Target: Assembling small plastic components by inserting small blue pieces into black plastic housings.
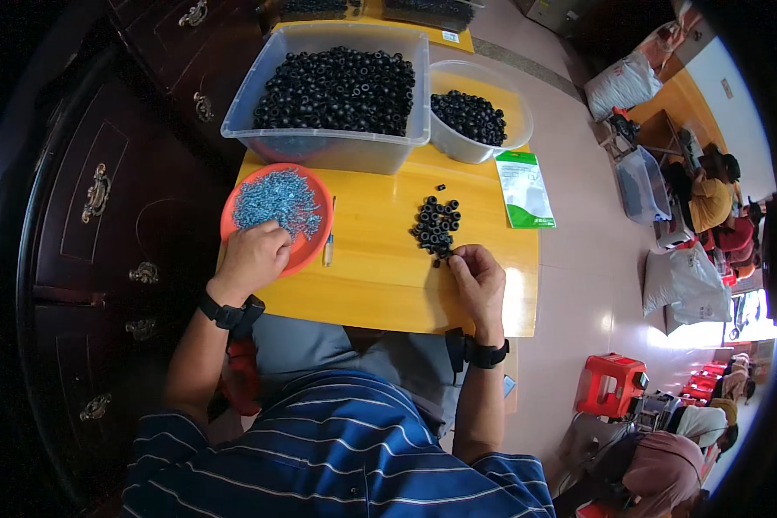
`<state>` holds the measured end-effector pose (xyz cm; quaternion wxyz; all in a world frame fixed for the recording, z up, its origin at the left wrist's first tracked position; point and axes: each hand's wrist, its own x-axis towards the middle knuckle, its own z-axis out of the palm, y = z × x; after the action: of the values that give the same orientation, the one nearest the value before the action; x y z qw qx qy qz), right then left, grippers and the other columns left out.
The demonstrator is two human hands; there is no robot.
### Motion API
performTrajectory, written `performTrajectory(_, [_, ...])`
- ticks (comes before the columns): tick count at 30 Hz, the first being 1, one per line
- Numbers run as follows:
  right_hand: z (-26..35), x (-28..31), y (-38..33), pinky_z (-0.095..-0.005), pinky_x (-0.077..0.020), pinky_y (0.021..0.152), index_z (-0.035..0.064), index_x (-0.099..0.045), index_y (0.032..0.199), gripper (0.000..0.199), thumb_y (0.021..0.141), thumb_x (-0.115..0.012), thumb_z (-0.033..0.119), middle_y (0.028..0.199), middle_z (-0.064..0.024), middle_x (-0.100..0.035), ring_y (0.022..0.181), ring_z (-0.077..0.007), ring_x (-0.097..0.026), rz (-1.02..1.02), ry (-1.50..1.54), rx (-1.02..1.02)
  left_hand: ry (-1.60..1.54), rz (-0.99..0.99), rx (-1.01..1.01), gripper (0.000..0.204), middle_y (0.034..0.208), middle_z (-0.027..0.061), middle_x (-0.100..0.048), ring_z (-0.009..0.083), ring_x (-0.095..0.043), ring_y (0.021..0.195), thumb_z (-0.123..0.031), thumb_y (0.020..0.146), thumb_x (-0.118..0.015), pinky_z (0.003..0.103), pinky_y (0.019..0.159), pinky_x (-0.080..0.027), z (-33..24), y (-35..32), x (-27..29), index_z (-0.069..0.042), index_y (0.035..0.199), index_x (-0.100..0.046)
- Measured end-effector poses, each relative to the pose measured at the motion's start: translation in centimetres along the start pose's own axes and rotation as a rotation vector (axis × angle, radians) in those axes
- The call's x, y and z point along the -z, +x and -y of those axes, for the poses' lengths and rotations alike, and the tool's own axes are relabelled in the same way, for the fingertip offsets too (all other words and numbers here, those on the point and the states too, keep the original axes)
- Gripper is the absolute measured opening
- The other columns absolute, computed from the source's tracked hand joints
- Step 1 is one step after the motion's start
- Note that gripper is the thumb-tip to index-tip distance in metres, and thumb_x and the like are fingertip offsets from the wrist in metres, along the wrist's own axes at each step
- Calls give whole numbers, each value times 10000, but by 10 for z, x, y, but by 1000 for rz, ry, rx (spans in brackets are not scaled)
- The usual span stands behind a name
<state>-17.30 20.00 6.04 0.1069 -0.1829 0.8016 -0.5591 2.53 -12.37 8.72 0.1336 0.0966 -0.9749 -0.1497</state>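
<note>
An orange-red plate [323,192] at the left of the table holds a heap of small shiny bluish metal screws [276,200]. My left hand [252,259] reaches over the plate's near side, its fingers curled together at the screws; what lies between the fingertips is hidden. Farther right, a loose pile of small black hollow round pieces [436,223] lies on the tabletop. At the near edge of that pile my right hand [482,281] is closed in a pinch, thumb and forefinger on a small black piece. A screwdriver [329,246] with a pale handle lies beside the plate.
Behind the plate stands a large clear bin [319,142] full of black pieces, next to a round clear tub [527,125] with more. A green-and-white packet [527,194] lies at the yellow table's [380,293] right edge. Dark drawers [104,224] rise at left; a red stool [609,384] stands right.
</note>
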Motion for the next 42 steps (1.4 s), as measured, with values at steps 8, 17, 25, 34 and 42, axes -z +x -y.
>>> performTrajectory(8, [14,-7,13,-306,-530,648,20,-700,957,135,879,-758,112,799,-102,-695,677,-181,-661,-19,-243,112,-309,-92,98,80,809,91,-646,263,-686,705,-3,828,-678,362,616,-546,-21,-9,17,-39,873,-622])
performTrajectory(17, [16,-17,23,-398,-544,652,74,-714,919,205,801,-812,211,788,-109,-657,720,-293,-672,-18,-554,245,-614,-169,17,125,803,71,-644,172,-679,692,61,845,-671,288,629,-534,-64,-37,6,-19,900,-593])
performTrajectory(25, [12,-11,22,-388,-556,707,60,-711,1005,153,875,-732,138,913,-141,-685,802,-297,-691,-4,-504,279,-812,-131,141,62,829,74,-671,144,-673,716,37,865,-693,267,640,-528,-86,-48,-8,7,913,-667])
performTrajectory(34, [38,-1,-35,-264,-503,789,63,-564,1188,179,1044,-602,162,1079,-77,-648,848,-138,-625,273,836,-50,-1133,-79,182,93,903,67,-686,122,-665,762,25,900,-685,239,672,-520,-110,-31,-1,8,985,-717])
performTrajectory(42, [37,-27,-64,-268,-505,804,86,-560,1192,247,1008,-673,206,1138,-84,-622,887,-146,-615,415,1120,-136,-1056,-99,-32,121,917,81,-686,133,-676,777,56,890,-683,246,681,-544,-140,-3,7,7,996,-713])
